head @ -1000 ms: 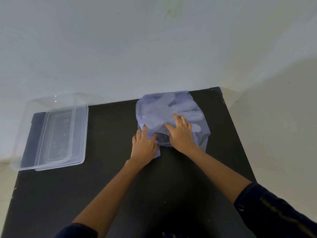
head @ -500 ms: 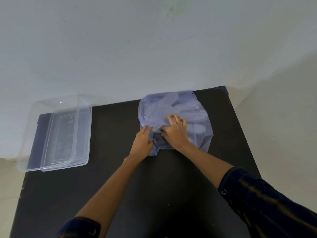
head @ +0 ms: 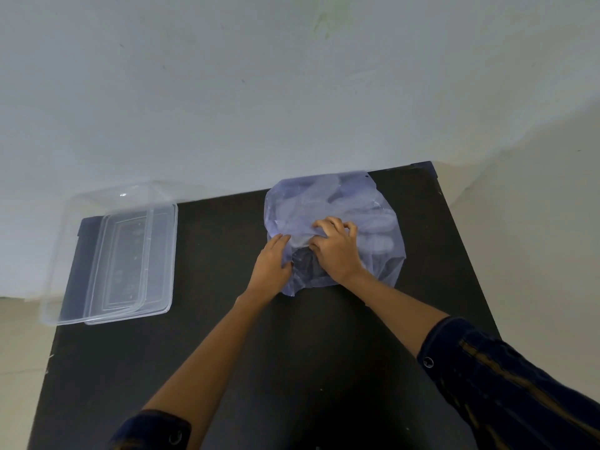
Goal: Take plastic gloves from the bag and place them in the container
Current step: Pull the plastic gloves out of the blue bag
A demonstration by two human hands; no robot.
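A translucent bluish plastic bag (head: 324, 203) lies at the far right of the black table (head: 259, 352), with pale plastic gloves (head: 376, 219) showing through it. My left hand (head: 271, 264) presses flat on the bag's near left edge by its opening. My right hand (head: 337, 246) sits on top of the bag with its fingers curled, pinching a bunch of the thin plastic; whether it grips the bag film or a glove inside I cannot tell. A clear rectangular container (head: 81, 241) stands at the table's far left.
A clear lid (head: 159, 254) lies right beside the container, overlapping it. A pale wall runs behind the table's far edge. The table's right edge lies close beyond the bag, with light floor past it.
My right hand's fingers have curled from flat into a pinch on the bag's top. My left hand has stayed on the bag's near left edge. The view has shifted slightly.
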